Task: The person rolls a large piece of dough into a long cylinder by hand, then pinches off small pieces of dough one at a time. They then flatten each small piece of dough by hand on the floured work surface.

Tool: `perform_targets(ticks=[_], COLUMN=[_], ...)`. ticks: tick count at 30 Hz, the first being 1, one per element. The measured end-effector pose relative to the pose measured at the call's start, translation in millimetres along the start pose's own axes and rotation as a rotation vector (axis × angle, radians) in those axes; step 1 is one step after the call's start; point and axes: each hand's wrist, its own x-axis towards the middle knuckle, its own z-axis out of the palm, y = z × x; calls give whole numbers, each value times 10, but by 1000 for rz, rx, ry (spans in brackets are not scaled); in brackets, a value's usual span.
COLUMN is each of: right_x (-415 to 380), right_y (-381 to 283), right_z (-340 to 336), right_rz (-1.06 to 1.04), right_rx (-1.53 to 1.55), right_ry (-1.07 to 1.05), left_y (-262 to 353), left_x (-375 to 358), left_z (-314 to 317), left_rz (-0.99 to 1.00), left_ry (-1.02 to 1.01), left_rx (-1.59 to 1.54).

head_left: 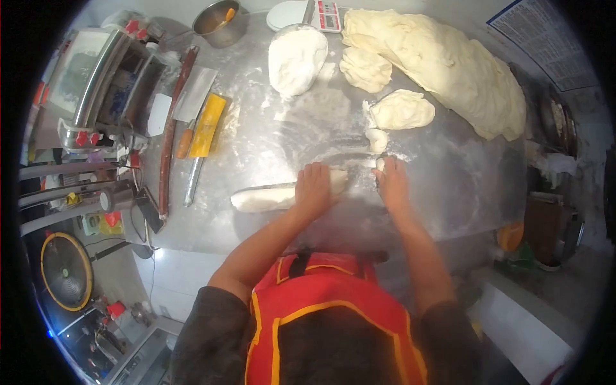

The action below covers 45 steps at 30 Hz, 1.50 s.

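A long floured roll of dough (264, 197) lies across the worktop, and my left hand (314, 186) is closed over its right part. The roll's end (338, 179) pokes out past those fingers. To the right, my right hand (393, 181) is closed, with a small pale bit at its fingertips and a dark edge under the fingers; I cannot tell what it grips. Just beyond it sits a small cut lump of dough (377, 140). Farther back are a flattened dough piece (403, 110) and another dough piece (366, 69).
A big dough mass (443, 64) covers the back right. Behind my hands are a heap of flour (298, 59), a scale (328, 16) and a metal bowl (217, 25). Leftward lie a cleaver (195, 95), a yellow scraper (208, 125), a rolling pin (172, 135) and a dough machine (96, 83).
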Motion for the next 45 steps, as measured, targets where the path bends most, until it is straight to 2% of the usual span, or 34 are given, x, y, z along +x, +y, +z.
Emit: perform_targets(ticks=[1, 4, 7, 10, 13, 16, 19, 22, 25, 28, 31, 34, 36, 37, 39, 43, 44, 45], right_x=[-1, -29, -199, -208, -264, -347, -340, -317, -345, -341, -276, 154, 473, 584, 657, 643, 572, 466], right_y=[-16, -182, -511, -633, -850, -793, -725, -693, -741, -821, -778, -857, -588, -439, -232, -509, -537, -503], right_z=[19, -134, -102, 91, -39, 138, 191, 226, 118, -217, -363, -549, -61, 237, 706, 485, 436, 532], right_rz=[22, -196, -90, 39, 228, 110, 138, 184, 330, 367, 470, 270, 158, -1, -289, -163, -253, -420], right_rx=[-66, -161, 414, 761, 872, 637, 599, 627, 788, 894, 1216, 894, 592, 403, 13, -74, -109, -9], right_ry=[-44, 114, -181, -514, -561, -345, -355, -386, -434, -504, -550, -349, -223, -113, 102, -98, 0, 224], left_y=[-19, -125, -248, -162, -154, -71, -33, 21, 40, 46, -55, -133, -179, -203, -242, -453, -435, -430], left_x=[-38, -35, -53, -25, -69, -63, -59, -41, 5, 53, 155, 158, 7, -46, -177, -210, -209, -172], left_z=[-29, 83, 86, -156, -66, -69, 2, -89, -99, -88, -70, -237, -104, -64, -125, -34, -132, -202], left_rz=[-24, 15, 162, 152, 74, -18, -24, -55, -27, 16, -40, -169, -75, -28, -43, -41, 16, -8], left_ry=[-33, -12, -4, -128, -124, -168, -122, -225, -340, -374, -347, -366, -167, -57, -8, -91, -39, -113], left_rx=[29, -121, -382, -446, -324, -287, -282, -173, -7, -7, 34, -181, -174, -169, -47, 90, -10, -133])
